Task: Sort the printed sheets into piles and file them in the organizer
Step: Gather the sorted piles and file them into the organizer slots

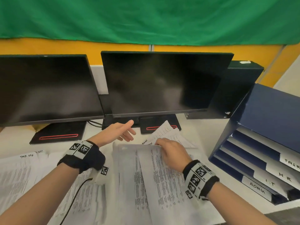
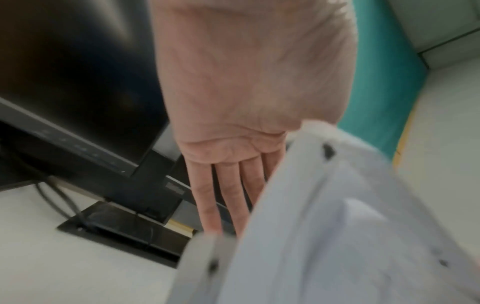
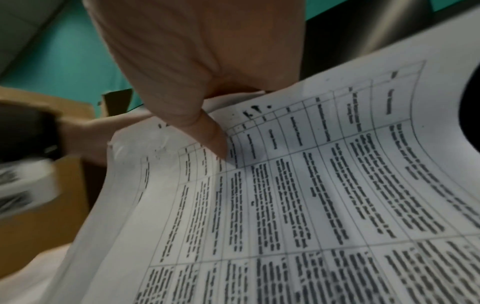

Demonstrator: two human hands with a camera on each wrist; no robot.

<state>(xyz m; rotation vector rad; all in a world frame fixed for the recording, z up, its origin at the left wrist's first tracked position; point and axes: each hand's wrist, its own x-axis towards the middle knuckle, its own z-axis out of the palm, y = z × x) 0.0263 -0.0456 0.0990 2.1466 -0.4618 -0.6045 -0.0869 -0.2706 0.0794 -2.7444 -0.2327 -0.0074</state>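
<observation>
Sheets lie fanned on the surface; my right hand pinches their top edge, its fingers hidden underneath. My left hand hovers, fingers straight. The print is blurred.

Sheets under the right hand are thin matt white paper, a bit crinkled at the pinched corner. Monitors past the left hand have dark, slightly glossy screens on matt black plastic stands. Organizer right of the right hand looks like matt navy card. Cloth up top is green fabric, softly creased.
</observation>
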